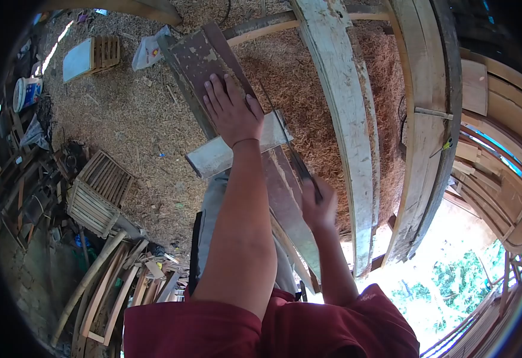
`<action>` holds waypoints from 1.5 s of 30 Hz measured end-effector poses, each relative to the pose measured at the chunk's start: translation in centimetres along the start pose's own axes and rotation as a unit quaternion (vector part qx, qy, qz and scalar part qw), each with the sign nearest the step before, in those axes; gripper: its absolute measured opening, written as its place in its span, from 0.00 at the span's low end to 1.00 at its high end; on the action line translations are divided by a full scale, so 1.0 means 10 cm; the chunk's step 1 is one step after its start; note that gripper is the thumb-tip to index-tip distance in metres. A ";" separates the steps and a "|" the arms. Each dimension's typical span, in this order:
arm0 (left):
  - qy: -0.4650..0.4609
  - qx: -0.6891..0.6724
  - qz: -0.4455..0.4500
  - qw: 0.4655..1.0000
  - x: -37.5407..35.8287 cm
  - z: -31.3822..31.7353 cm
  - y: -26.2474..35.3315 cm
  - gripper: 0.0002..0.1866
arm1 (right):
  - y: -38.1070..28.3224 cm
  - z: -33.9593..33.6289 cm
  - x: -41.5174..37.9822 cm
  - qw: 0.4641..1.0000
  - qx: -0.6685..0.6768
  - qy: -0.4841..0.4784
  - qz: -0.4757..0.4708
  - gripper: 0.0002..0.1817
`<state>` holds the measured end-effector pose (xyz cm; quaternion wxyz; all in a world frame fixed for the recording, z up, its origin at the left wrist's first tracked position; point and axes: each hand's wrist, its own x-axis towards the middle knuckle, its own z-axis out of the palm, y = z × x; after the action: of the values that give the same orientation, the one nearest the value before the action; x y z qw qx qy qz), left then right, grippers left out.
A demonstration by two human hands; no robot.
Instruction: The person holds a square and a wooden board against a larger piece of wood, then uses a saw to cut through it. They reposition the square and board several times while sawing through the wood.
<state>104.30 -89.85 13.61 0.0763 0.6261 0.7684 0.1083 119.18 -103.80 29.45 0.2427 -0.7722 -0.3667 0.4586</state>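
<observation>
My left hand (232, 112) lies with its fingers spread on a worn, dark red plank (204, 56). Beneath its wrist a short pale board (213, 156) lies across that plank. In my right hand (319, 201) is the handle of a handsaw (293, 152). The saw's thin blade points up and to the left, against the right end of the pale board. How deep the blade sits in the board cannot be made out.
Long curved timbers (338, 119) run down the right side. A wooden crate (101, 194), a white bucket (28, 94) and a clear plastic bag (150, 49) are at the left. Wood offcuts (153, 269) lie at lower left. Shavings cover the ground.
</observation>
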 end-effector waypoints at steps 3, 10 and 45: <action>-0.004 0.000 -0.001 1.000 0.01 -0.03 0.01 0.37 | 0.04 0.08 0.17 1.000 -0.016 0.000 -0.012 0.16; -0.005 0.001 -0.001 1.000 0.04 -0.04 0.02 0.37 | -0.06 -0.25 -0.07 0.999 0.009 -0.016 0.026 0.16; -0.023 0.025 0.022 0.999 0.03 -0.06 0.04 0.37 | -0.30 0.00 0.38 0.999 -0.032 -0.024 0.001 0.15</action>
<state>104.47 -89.52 14.33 0.0761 0.6467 0.7551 0.0760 119.31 -98.93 29.52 0.2089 -0.7687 -0.3859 0.4653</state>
